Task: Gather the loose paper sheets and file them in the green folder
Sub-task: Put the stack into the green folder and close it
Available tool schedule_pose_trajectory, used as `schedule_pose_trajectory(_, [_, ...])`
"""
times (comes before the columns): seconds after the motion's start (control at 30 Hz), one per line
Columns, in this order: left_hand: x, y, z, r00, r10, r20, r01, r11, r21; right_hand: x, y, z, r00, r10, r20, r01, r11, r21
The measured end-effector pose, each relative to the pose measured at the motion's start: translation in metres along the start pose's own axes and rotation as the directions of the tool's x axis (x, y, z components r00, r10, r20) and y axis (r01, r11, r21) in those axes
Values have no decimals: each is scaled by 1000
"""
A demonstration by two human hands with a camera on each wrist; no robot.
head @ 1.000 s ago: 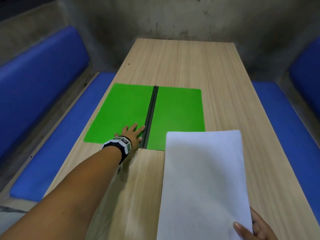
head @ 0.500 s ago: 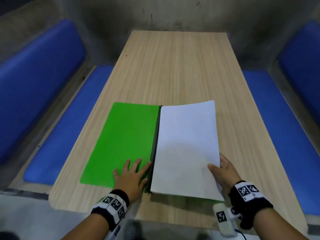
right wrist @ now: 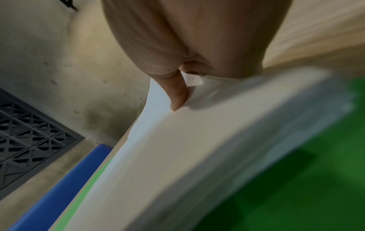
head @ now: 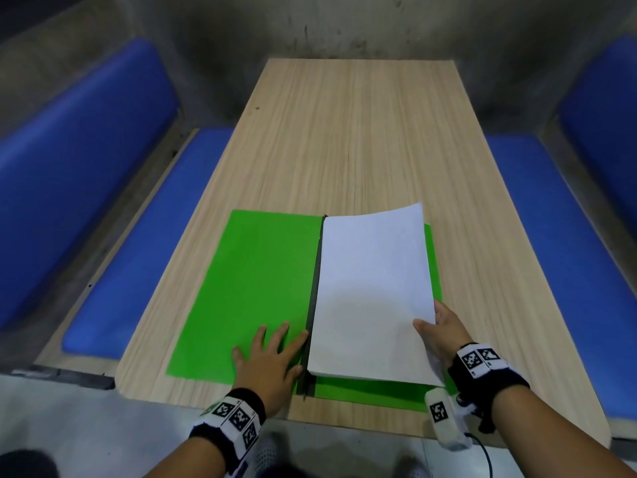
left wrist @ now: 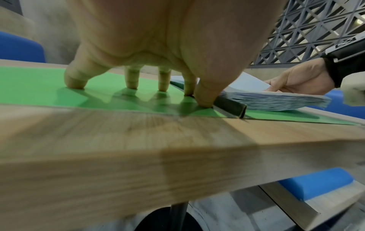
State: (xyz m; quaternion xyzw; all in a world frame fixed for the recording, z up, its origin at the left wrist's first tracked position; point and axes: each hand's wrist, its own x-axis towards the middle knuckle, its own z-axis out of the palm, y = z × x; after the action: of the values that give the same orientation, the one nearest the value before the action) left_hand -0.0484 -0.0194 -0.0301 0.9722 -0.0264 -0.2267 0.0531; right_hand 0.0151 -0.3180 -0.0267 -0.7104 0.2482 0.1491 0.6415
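Observation:
The green folder (head: 255,291) lies open near the table's front edge, its dark spine (head: 315,288) running away from me. A thick stack of white paper sheets (head: 372,291) sits over the folder's right half, its left edge against the spine and its right side lifted slightly. My right hand (head: 443,331) grips the stack's near right edge, thumb on top. In the right wrist view the thumb (right wrist: 177,93) presses the sheets (right wrist: 177,156) above the green cover (right wrist: 296,195). My left hand (head: 272,360) lies flat on the folder's left half, fingers spread, fingertips (left wrist: 203,100) beside the spine (left wrist: 231,107).
The wooden table (head: 358,132) stretches bare beyond the folder to a concrete wall. Blue cushioned benches (head: 131,257) run along both sides, the right one (head: 558,270) close to my right arm. The table's near edge (left wrist: 177,164) is just below my wrists.
The right hand carried the paper stack from the near right of the table onto the folder's right half, against the spine. The left hand stayed flat on the left half.

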Motion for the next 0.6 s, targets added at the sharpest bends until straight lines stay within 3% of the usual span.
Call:
schedule_pose_trajectory(0.17, [0,-1,-1,1000,13,-11,-13,1000,9,10,10,-2,1000,11,-25,-12,998,-54])
schedule_pose_trajectory(0.27, [0,-4,-9,1000,11,-15,-11,1000,-15,11,-2,-7,1000,8,-25,-16,949,-316])
schedule_pose_trajectory(0.33, [3,-11,-22,995,-72,-70,63,990,-127,7,-11,-15,999,4,-48,-25,897,-441])
schedule_pose_trajectory(0.4, [10,-30,-37,950,-284,-128,228,914,-335,0,-15,-24,996,-36,-77,-5,875,-484])
schedule_pose_trajectory(0.5, [18,-71,-51,804,-594,-44,456,661,-596,-8,-14,-35,995,-54,-89,-3,842,-539])
schedule_pose_trajectory(0.53, [21,-81,-52,772,-636,6,501,602,-622,-9,-12,-37,996,-49,-81,-6,820,-572])
schedule_pose_trajectory(0.6, [25,-94,-53,743,-667,54,551,564,-615,-12,-13,-39,998,-44,-47,5,786,-618])
